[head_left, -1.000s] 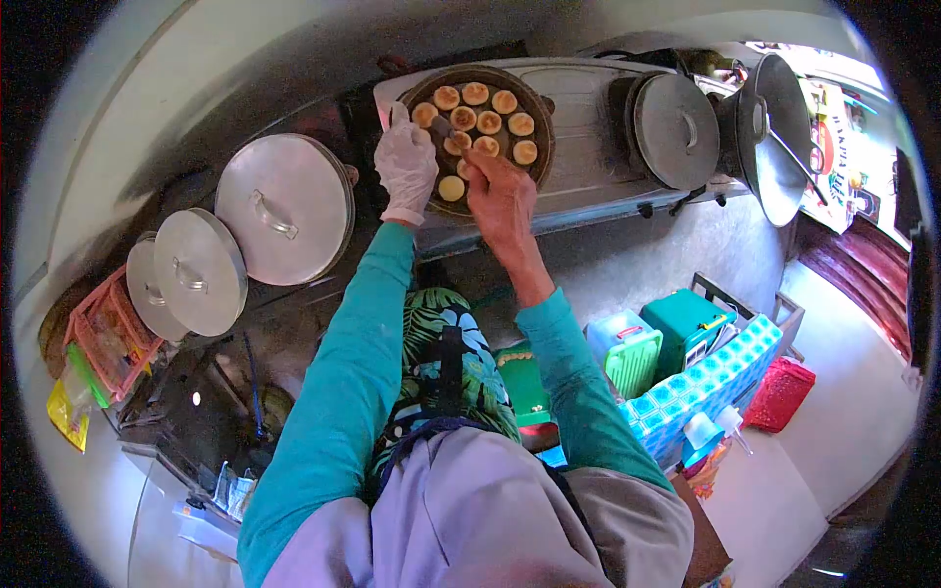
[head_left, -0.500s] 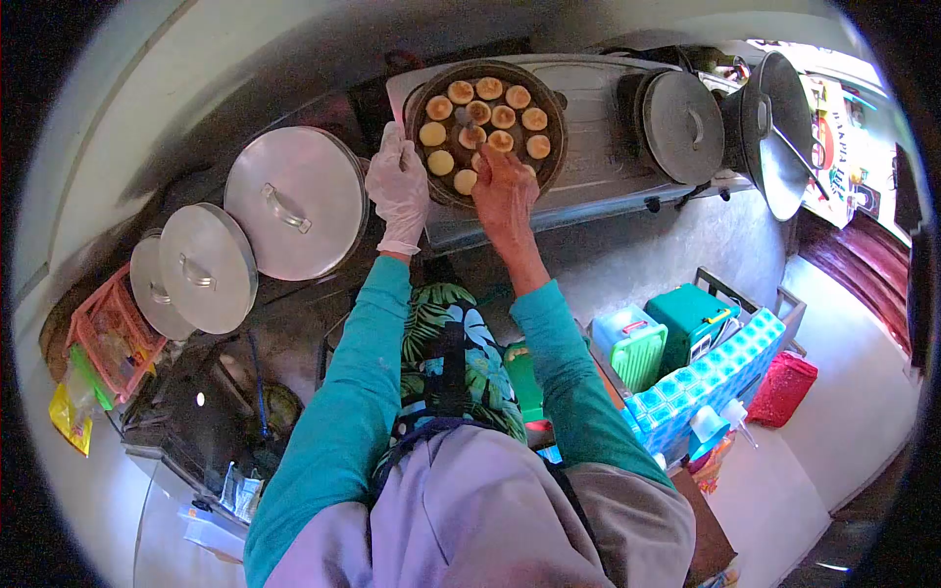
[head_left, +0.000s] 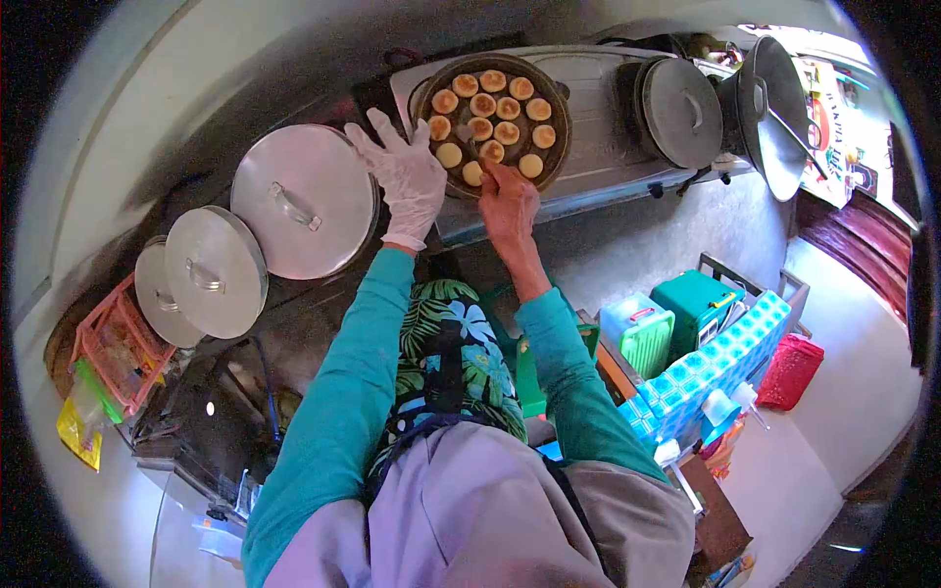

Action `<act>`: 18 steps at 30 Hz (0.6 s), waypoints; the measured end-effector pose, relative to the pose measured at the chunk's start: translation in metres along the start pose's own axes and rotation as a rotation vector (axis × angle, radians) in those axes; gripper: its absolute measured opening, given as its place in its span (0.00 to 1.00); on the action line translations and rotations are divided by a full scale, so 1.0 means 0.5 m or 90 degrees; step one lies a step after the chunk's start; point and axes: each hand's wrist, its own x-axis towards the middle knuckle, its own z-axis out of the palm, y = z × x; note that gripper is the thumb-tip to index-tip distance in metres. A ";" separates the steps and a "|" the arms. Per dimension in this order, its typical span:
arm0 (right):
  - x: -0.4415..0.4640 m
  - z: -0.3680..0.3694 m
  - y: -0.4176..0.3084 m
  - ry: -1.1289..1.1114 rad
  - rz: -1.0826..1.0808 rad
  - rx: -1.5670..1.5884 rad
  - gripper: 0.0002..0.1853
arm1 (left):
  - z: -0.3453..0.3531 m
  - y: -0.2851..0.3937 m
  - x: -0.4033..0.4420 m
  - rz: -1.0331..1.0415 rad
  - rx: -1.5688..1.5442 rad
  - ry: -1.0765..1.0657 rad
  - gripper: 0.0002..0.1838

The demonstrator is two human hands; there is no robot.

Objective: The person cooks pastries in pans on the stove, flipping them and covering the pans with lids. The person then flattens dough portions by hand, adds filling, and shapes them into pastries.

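Note:
A round dark pan (head_left: 559, 137) holds several small round cakes (head_left: 507, 133), most with browned tops and a few pale ones near the front. My left hand (head_left: 404, 186), in a thin clear glove, is open beside the pan's left rim, fingers spread and holding nothing. My bare right hand (head_left: 509, 201) is over the pan's front edge, fingers closed on what looks like a small spatula (head_left: 467, 131). Its greyish end shows among the cakes at the left; the grip is mostly hidden by my fingers.
Large metal lids (head_left: 304, 201) lean left of the pan. On the stove top (head_left: 593, 118) to the right stand a lidded pot (head_left: 683, 113) and a big wok (head_left: 774, 118). Below right are green boxes (head_left: 696, 306) and a blue checked cloth (head_left: 720, 363). A pink basket (head_left: 123, 343) is far left.
My left hand has opened, its fingers spreading up and left at the pan's edge. My right hand has shifted slightly down, and pale cakes near it now show browned tops or have changed position.

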 end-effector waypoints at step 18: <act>-0.064 -0.035 0.020 0.030 -0.045 0.099 0.13 | 0.032 0.008 -0.023 0.117 0.026 -0.148 0.10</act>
